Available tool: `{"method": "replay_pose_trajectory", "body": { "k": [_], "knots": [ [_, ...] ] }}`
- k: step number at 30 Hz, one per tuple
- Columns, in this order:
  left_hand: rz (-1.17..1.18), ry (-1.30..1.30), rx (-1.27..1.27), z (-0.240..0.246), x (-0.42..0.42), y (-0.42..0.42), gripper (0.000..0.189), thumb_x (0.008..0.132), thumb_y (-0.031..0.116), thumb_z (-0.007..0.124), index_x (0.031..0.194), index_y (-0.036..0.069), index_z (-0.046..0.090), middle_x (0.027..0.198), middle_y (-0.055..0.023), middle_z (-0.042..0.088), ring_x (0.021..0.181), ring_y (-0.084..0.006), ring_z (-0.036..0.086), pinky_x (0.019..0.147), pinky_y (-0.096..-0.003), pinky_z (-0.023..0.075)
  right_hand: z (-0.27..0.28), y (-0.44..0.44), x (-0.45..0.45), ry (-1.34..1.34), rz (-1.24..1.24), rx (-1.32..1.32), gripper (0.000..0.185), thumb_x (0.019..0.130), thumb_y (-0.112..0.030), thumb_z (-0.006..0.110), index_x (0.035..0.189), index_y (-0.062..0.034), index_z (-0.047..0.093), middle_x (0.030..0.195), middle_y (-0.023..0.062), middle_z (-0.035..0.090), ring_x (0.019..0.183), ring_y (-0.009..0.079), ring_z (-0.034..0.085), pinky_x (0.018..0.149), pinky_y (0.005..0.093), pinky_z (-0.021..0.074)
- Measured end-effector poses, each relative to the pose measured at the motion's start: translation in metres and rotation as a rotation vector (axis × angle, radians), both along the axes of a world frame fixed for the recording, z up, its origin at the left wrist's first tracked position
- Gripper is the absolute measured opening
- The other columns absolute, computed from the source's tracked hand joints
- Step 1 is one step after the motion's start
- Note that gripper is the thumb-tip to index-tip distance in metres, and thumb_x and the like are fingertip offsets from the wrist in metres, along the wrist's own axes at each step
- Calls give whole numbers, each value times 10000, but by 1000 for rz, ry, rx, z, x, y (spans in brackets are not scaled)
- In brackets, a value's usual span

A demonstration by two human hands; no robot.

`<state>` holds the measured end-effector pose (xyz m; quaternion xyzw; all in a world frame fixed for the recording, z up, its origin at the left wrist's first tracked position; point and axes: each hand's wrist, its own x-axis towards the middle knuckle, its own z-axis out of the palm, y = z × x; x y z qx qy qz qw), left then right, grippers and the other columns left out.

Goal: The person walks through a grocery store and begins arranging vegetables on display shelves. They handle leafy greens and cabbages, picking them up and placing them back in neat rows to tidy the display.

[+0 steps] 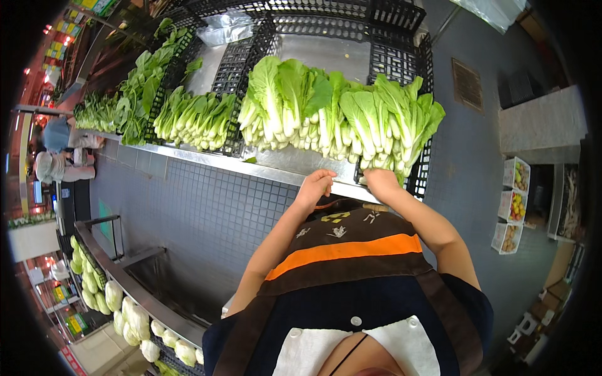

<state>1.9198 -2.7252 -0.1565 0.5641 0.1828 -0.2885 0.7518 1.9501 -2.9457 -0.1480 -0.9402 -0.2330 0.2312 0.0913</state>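
Stacked leafy green vegetables with white stalks (282,103) lie in a row on a steel counter, stalks towards me. My right hand (382,184) is at the stalk ends of the rightmost pile (390,127), its fingertips hidden among the stalks, so its grip cannot be made out. My left hand (318,187) hovers at the counter's metal edge (282,175), to the left of the right hand, fingers curled and holding nothing visible. A small loose leaf (250,160) rests near the edge. Black plastic crates (395,56) stand behind and beneath the greens.
Smaller greens (197,120) and leafy bunches (141,89) fill the counter's left part. A clear plastic bag (225,28) lies on a crate. Behind me at left, a stand holds Chinese cabbages (136,322). White baskets of produce (517,205) sit at right. Other people (61,164) stand far left.
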Motion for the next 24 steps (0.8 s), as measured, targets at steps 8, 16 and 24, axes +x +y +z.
{"method": "replay_pose_trajectory", "body": {
  "k": [8, 16, 24],
  "knots": [
    [58, -44, 20, 26, 3, 8, 159, 900, 169, 525, 891, 20, 581, 647, 7, 476, 574, -99, 424, 557, -235, 374, 146, 13, 26, -374, 59, 632, 184, 783, -136, 638, 958, -80, 622, 748, 73, 601, 661, 219, 595, 589, 299, 488],
    [147, -525, 656, 34, 74, 27, 254, 822, 204, 613, 983, 7, 613, 691, -65, 603, 603, -168, 540, 597, -290, 444, 80, 21, 78, -670, 200, 356, 254, 710, -75, 567, 959, -79, 620, 789, 47, 574, 824, 217, 568, 637, 345, 481],
    [-205, -564, 1020, 12, 90, 19, 303, 762, 268, 640, 915, 6, 644, 797, -207, 637, 770, -340, 621, 696, -391, 481, 75, 49, 49, -347, -255, 532, 163, 836, -142, 540, 945, -28, 580, 859, 162, 603, 788, 332, 589, 693, 390, 479]
  ]
}}
